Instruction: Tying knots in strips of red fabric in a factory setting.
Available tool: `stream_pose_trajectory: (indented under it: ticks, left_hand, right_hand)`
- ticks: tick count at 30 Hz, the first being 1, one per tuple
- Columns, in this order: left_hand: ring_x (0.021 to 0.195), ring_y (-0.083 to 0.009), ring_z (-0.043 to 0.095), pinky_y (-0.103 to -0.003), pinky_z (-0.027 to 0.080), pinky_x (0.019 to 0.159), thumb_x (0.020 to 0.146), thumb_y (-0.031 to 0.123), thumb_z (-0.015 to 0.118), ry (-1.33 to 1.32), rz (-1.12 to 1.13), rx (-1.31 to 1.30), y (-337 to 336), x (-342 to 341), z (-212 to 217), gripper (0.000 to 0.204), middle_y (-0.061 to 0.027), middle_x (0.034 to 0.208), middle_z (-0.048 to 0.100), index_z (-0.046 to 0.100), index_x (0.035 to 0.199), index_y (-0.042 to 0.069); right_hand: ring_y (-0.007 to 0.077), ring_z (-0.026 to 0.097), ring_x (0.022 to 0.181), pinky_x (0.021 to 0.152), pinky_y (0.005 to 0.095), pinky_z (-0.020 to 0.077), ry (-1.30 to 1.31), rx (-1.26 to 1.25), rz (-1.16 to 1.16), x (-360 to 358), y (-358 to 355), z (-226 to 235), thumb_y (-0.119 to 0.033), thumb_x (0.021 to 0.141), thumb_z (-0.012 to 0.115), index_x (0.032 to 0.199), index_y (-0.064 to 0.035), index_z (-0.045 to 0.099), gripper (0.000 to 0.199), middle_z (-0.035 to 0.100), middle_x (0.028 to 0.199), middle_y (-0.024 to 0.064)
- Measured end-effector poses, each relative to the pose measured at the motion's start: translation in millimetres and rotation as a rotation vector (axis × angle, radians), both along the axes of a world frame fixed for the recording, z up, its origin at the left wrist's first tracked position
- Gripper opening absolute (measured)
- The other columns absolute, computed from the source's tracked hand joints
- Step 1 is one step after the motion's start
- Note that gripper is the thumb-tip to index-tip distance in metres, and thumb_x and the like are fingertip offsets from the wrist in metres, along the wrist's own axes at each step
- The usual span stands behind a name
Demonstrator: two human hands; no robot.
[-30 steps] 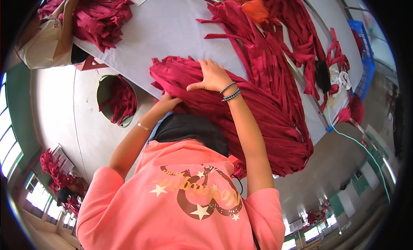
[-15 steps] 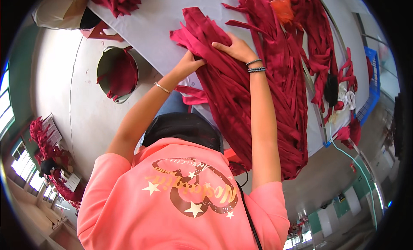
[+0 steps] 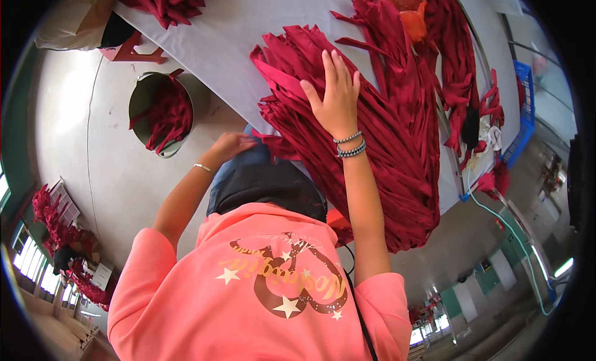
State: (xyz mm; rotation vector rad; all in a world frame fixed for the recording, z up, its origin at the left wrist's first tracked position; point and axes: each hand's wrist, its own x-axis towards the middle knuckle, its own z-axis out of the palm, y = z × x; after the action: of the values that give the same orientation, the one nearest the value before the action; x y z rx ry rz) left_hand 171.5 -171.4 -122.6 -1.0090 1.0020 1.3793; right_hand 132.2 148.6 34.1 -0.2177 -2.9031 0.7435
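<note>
A thick bundle of dark red fabric strips (image 3: 385,168) lies across the table and hangs over its near edge. My right hand (image 3: 335,100) rests flat on the bundle's upper part, fingers stretched out and thumb apart. My left hand (image 3: 230,145) is off the bundle, beside my knee at the table's near edge. Its fingers look extended and hold nothing that I can see. Close to its fingertips, the loose end of a red strip (image 3: 276,143) sticks out from the bundle's left side.
On the floor to the left stands a round bucket (image 3: 135,106) with red strips inside. More strips (image 3: 167,7) lie at the table's far left, near a red stool (image 3: 133,50). Further right are another strip pile (image 3: 456,63), an orange bag (image 3: 413,22) and a blue crate (image 3: 524,112).
My left hand has let go of the bundle and moved down and left. My right hand has shifted from gripping its side to lying flat on top. The bundle's far end has spread wider.
</note>
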Motion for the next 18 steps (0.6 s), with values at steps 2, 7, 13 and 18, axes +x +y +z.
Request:
stream_pose_trajectory:
  ticks: [2, 7, 13, 18]
  left_hand:
    - [0.119, -0.0456, 0.050, -0.048, 0.041, 0.105, 0.096, 0.016, 0.043, 0.449, -0.667, 0.421, -41.0, 9.5, -45.0, 0.041, -0.0389, 0.127, 0.044, 0.039, 0.124, -0.015]
    - [0.138, -0.0520, 0.014, -0.058, 0.017, 0.113, 0.089, 0.068, 0.036, -0.754, 0.026, 0.173, 55.4, 35.4, -3.3, 0.096, -0.0391, 0.147, 0.011, 0.010, 0.146, -0.004]
    - [0.135, -0.0378, 0.032, -0.054, 0.028, 0.109, 0.089, 0.067, 0.036, -0.430, 0.138, 0.464, 67.3, 28.9, 0.7, 0.082, -0.0181, 0.149, 0.033, 0.034, 0.142, 0.005]
    - [0.126, -0.0295, 0.047, -0.051, 0.038, 0.103, 0.095, 0.049, 0.043, -0.218, 0.596, 0.367, 91.8, 33.4, 15.4, 0.054, -0.0078, 0.139, 0.049, 0.046, 0.135, 0.013]
  right_hand:
    - [0.0384, 0.033, 0.135, 0.106, 0.0670, 0.0182, -0.048, 0.101, 0.057, -18.2, -23.7, -3.8, -0.055, 0.087, 0.056, 0.142, -0.0083, 0.036, 0.075, 0.036, 0.145, 0.0211]
    - [0.0361, 0.034, 0.134, 0.107, 0.0638, 0.0183, 0.059, 0.069, -0.178, -1.1, 21.6, -25.1, -0.057, 0.090, 0.050, 0.138, -0.0041, 0.039, 0.072, 0.040, 0.141, 0.0203]
    - [0.0356, 0.056, 0.103, 0.088, 0.0445, 0.0433, -0.053, 0.084, -0.134, -21.7, 32.2, -46.2, -0.047, 0.094, 0.049, 0.120, -0.0018, 0.054, 0.052, 0.061, 0.113, 0.0168]
    - [0.0350, 0.059, 0.095, 0.082, 0.0428, 0.0449, 0.020, 0.023, -0.095, -27.2, 35.6, -51.4, -0.038, 0.095, 0.052, 0.114, -0.0035, 0.059, 0.039, 0.064, 0.101, 0.0157]
